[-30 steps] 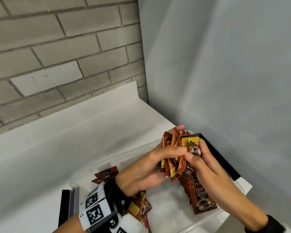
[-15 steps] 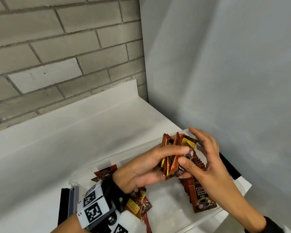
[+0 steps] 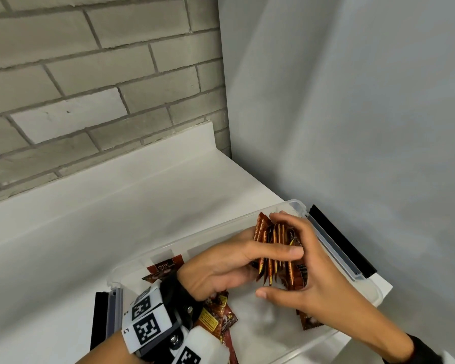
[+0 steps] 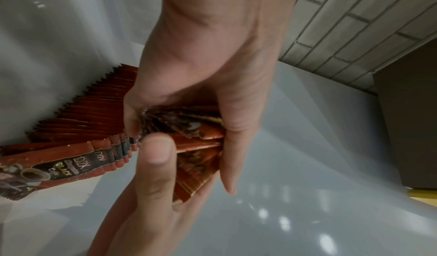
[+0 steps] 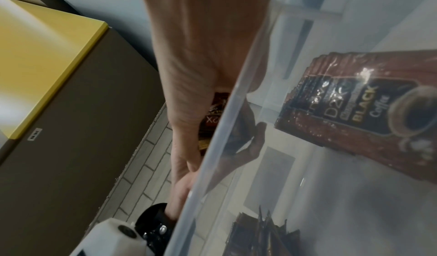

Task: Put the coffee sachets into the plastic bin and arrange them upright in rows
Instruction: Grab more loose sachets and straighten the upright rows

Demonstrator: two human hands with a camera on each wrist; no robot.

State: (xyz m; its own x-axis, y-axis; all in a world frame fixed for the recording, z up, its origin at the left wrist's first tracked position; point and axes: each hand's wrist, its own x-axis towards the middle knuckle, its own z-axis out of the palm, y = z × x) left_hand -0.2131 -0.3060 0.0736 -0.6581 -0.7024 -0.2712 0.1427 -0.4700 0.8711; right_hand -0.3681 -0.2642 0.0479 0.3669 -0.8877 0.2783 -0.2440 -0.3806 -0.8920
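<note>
A clear plastic bin [image 3: 222, 231] sits on the white counter. My left hand [image 3: 229, 266] grips a fanned bundle of brown coffee sachets [image 3: 272, 236] low inside the bin, thumb across the front. My right hand [image 3: 315, 274] cups the same bundle from the right, fingers curled over its top and thumb under it. In the left wrist view the bundle [image 4: 198, 135] sits between the left hand [image 4: 212, 64] and the right thumb [image 4: 158, 151]. A row of upright sachets [image 4: 89, 114] stands along the bin's right side, partly hidden under my right wrist [image 3: 309, 320].
Loose sachets lie in the bin's left part [image 3: 217, 315] and by its far left corner [image 3: 166, 267]. Black latches [image 3: 339, 241] flank the bin's ends. A grey wall stands close on the right, a brick wall behind. Through the bin wall [image 5: 224, 129] the row's front sachet [image 5: 354, 114] shows.
Both hands have brought the bundle down into the bin, toward the upright row. My right hand went from pinching the front sachet's top to cupping the whole bundle.
</note>
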